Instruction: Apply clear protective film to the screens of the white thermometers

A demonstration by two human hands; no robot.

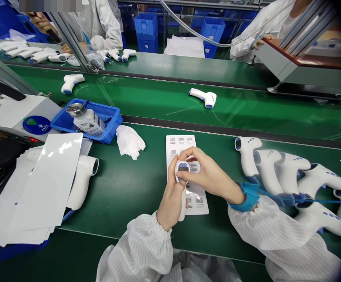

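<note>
Above the printed sheet (198,201), the thermometer (183,205) lies in your left hand (169,197), fingers closed round it; its long axis runs toward your body, screen (183,167) end away from you; your right hand (207,172) bends over that end, thumb at the near edge, fingers curled beyond, though whether these grip it I cannot tell

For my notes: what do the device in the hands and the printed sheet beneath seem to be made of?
Device: probably hard plastic; its smooth white shell looks moulded. Printed sheet: likely paper, perhaps coated; thin and flat with a slight sheen.
</note>
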